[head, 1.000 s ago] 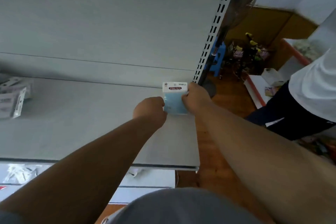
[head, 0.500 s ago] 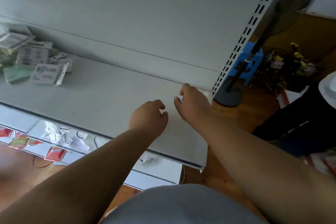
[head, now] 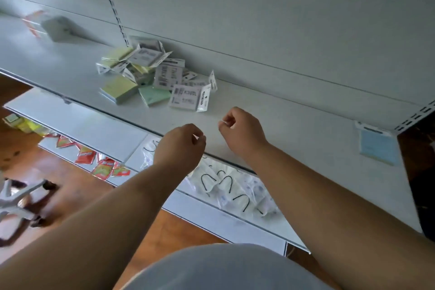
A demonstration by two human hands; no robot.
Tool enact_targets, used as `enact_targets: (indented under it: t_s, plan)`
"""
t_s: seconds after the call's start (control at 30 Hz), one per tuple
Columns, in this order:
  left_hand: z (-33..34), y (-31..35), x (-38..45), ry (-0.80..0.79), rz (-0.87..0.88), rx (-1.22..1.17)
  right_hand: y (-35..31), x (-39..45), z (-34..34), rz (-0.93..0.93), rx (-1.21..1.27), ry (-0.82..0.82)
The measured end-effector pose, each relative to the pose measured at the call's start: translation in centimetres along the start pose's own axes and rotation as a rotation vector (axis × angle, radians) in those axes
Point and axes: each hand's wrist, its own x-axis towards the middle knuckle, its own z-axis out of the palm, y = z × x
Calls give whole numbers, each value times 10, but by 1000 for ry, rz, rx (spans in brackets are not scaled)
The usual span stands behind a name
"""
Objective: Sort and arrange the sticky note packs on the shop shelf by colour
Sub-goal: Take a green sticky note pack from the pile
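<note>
The jumbled heap of sticky note packs (head: 150, 75), pale yellow and mint green pads in clear wrappers with white printed header cards, lies on the flat grey metal shop shelf (head: 294, 125) close to its back panel, left of where my hands are. The packs overlap and tilt against one another, several showing their barcoded backs. One yellow pad (head: 118, 89) sits at the front left of the heap, a green pad (head: 154, 96) just beside it, and a white-backed pack (head: 189, 99) at the right edge. Well apart from the heap, near the far right end of the same shelf, a single light blue sticky note pack (head: 376, 146) lies flat on its own, header card toward the back.

My left hand (head: 180, 146) hovers over the shelf's front edge with fingers loosely curled, holding nothing. My right hand (head: 242, 130) hangs above the shelf beside it, fingers also loosely curled and empty. Neither touches a pack.

At the far left of the shelf stands a blurred white box with orange trim (head: 38, 23). On the lower shelf (head: 106, 127) below lie red and yellow sachets (head: 103, 167) and clear plastic bags with dark curved hooks (head: 226, 183). Under that is brown wooden floor (head: 28, 155).
</note>
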Motion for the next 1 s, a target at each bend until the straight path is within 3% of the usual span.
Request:
enact_targets:
  t_s: [0.23,0.33,0.43,0.53,0.8,0.93,1.0]
  plan:
    - [-51,-68,18,-53,32,23,-63,45,45,262,141,-217]
    - [-58,-78,29,-71,58,11,-76,53,44,283,137,-154]
    - [-57,-84,37,-45,139,38,-94,49,41,318,386,-23]
    - [-55,-82,51,27,148,19,-117,36,30,337,741,-20]
    - [-27,-27,41,-89,163,-548,-112,5,-24,387,1212,-66]
    - [-13,6,41,-142,86,-592,-87,-11,-50,384,1201,47]
    - [-5,22,37,-230,27,-695,-64,-16,-63,355,918,223]
